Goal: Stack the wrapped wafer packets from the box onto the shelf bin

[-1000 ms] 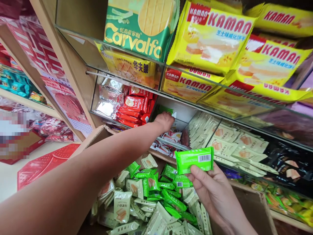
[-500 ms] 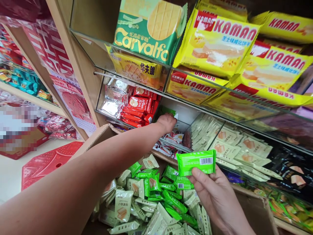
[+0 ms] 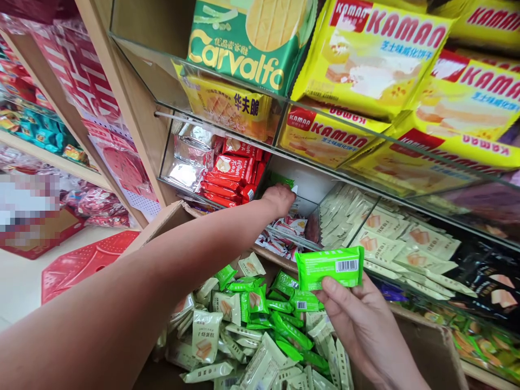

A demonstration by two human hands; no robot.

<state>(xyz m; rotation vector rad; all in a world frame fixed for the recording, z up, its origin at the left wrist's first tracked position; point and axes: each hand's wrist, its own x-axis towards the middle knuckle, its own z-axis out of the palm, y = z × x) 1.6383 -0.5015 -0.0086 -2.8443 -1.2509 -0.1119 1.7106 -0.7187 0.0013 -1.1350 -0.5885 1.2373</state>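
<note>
My right hand (image 3: pixel 357 309) pinches a bright green snack packet (image 3: pixel 331 269) between thumb and fingers, its barcode side facing me. It is above a cardboard box (image 3: pixel 430 336) filled with loose green packets (image 3: pixel 290 330) and cream packets (image 3: pixel 206 336). My left arm stretches across the box. At its end my left hand (image 3: pixel 280 199) is inside a glass-fronted shelf compartment, fingers curled and partly hidden. A green packet (image 3: pixel 282 180) shows just behind that hand; whether the fingers grip it is unclear.
Red packets (image 3: pixel 233 168) fill the compartment to the left, cream packets (image 3: pixel 406 235) those to the right. A glass edge (image 3: pixel 227 141) runs above my left hand. Overhead sit yellow wafer packs (image 3: pixel 374 54) and a green wafer pack (image 3: pixel 247 49). A red stool (image 3: pixel 85 265) stands at lower left.
The view has shifted slightly closer to the shelf. My left hand stays in the compartment, and my right hand still holds the green snack packet at nearly the same place.
</note>
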